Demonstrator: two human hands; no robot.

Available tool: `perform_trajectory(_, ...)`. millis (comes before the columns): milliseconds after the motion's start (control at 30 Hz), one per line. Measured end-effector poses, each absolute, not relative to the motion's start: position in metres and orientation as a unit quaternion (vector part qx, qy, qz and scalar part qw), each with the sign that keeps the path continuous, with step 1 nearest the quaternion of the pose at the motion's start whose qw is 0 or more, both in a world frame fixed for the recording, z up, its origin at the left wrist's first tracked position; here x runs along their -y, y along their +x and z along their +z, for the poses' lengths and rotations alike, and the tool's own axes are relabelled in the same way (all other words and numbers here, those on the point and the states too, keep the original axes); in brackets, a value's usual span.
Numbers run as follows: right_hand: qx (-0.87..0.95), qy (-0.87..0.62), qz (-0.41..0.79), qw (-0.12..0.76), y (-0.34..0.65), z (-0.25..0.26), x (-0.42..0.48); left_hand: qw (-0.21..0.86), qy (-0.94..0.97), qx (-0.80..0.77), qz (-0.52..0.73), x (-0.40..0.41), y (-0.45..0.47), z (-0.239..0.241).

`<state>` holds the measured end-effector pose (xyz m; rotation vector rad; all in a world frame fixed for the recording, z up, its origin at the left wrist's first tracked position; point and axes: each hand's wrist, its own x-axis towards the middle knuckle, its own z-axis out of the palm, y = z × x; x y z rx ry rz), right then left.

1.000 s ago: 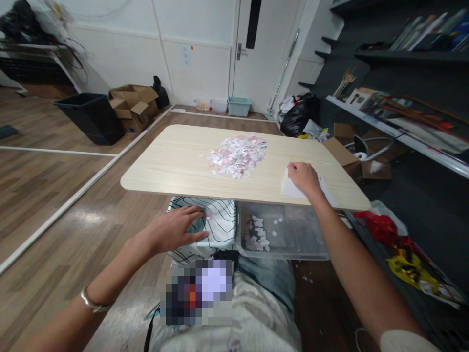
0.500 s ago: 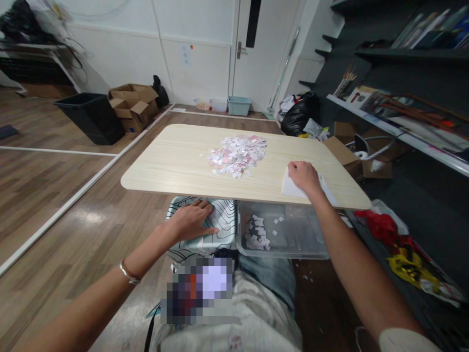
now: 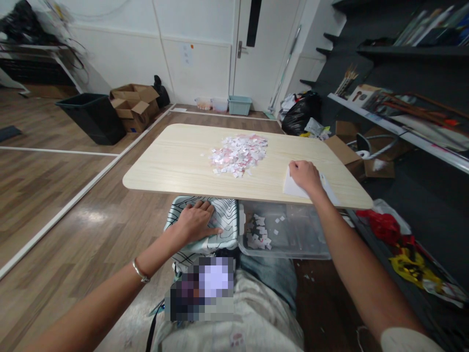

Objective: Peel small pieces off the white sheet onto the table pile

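My left hand lies with fingers stretched out on a white and pale green box-like item with black wavy lines, below the table's near edge. My right hand is closed in a fist on a folded-looking white sheet of paper, on the right of the pale wood table. What the fist holds, if anything, is hidden. Left of it, a heap of small white and pinkish paper pieces covers the middle of the table. A clear plastic bin under the edge has several white paper scraps in it.
Dark shelves line the right side, with an opened cardboard box and a black bag near them. A black trash bin and cardboard boxes stand at the left. A pixelated patch covers something on my lap.
My left hand has shifted slightly right along the patterned item, which tilts and moves a little with it. The right fist stays on the paper.
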<state>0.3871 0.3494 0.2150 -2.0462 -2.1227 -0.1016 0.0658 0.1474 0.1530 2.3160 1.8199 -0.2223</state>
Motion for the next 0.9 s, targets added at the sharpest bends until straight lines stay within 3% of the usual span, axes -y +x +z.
perform_trajectory(433, 0.718, -0.688, -0.034, 0.098, 0.389, 0.214, -0.351, 0.06, 0.785, -0.609, -0.101, -0.127, 0.057, 0.171)
perform_trajectory(700, 0.72, -0.684, -0.028, 0.108, 0.391, 0.21, -0.355, 0.066, 0.799, -0.597, 0.024, -0.073, 0.07, 0.205)
perform_trajectory(900, 0.722, -0.682, -0.029, 0.109, 0.391, 0.211, -0.355, 0.092, 0.834, -0.544, 0.016, -0.062, 0.116, 0.187)
